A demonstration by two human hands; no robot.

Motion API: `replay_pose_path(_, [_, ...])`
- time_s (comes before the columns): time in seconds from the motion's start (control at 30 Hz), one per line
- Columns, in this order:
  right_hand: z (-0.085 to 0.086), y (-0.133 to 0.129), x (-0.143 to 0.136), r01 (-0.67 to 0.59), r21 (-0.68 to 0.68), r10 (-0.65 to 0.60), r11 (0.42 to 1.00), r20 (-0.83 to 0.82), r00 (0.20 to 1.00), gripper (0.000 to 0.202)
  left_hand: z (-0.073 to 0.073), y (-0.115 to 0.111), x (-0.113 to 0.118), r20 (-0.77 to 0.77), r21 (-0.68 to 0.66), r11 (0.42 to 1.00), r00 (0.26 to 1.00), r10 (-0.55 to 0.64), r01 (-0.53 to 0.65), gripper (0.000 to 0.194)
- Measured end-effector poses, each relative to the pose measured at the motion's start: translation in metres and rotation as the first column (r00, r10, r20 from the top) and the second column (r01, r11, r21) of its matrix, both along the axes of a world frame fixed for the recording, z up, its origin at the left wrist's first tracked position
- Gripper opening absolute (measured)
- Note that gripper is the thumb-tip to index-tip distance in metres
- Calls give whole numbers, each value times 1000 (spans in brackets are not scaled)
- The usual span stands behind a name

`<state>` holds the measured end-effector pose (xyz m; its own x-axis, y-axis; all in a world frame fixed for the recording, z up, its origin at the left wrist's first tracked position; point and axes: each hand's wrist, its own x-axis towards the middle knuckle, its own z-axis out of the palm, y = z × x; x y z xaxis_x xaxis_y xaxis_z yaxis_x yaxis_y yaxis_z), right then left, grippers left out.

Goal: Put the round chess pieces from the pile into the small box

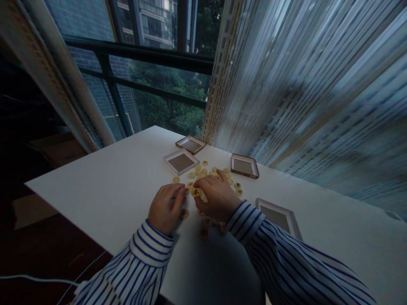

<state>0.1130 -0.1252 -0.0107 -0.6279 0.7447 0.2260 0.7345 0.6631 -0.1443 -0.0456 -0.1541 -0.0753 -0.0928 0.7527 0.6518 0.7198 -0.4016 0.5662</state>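
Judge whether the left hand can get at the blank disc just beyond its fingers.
Probably yes: the disc lies on the table just past the left hand, nothing appears to cover it, and the nearest tray sits behind it.

- Table point(104, 178): plain white.
- Discs point(239, 192): pale yellow, characters black or red.
- Sleeves point(140, 258), 4 and 7 o'clock: white, dark-blue stripes.
- Trays point(181, 162): grey centres, two edged brown.
- Curtain point(286, 80), 2 o'clock: blue-grey, streaked, tan bands.
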Motion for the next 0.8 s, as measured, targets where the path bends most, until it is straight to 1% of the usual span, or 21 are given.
replay_pose_path(0.07, [2,-6,4,-15,51,16,999,-22,1000,23,3,-3,5,75,-17,999,996,-49,51,26])
replay_pose_path(0.13, [4,-11,10,-28,94,33,995,-50,998,23,5,-7,11,180,-67,992,979,-97,111,26])
replay_pose_path(0.23, [6,-20,19,-54,149,70,987,-100,993,23,9,-13,20,369,-158,968,921,-125,194,28])
replay_pose_path(0.37, [7,-30,31,-70,185,101,980,-169,980,21,14,-18,29,574,-228,923,809,-129,310,33])
replay_pose_path(0.43, [7,-35,37,-70,193,108,979,-191,976,20,16,-20,32,658,-249,886,739,-142,392,34])
replay_pose_path(0.57, [3,-45,49,-53,210,109,976,-265,958,22,16,-24,43,830,-239,777,538,-148,582,35])
replay_pose_path(0.63, [1,-50,55,-30,213,98,977,-318,943,22,15,-27,49,884,-218,732,449,-132,646,35])
replay_pose_path(0.7, [-1,-55,62,2,205,73,979,-358,931,21,16,-29,56,911,-213,704,397,-106,677,34])
replay_pose_path(0.8, [0,-63,74,39,210,48,977,-393,918,19,19,-32,67,921,-230,669,379,-84,707,33])
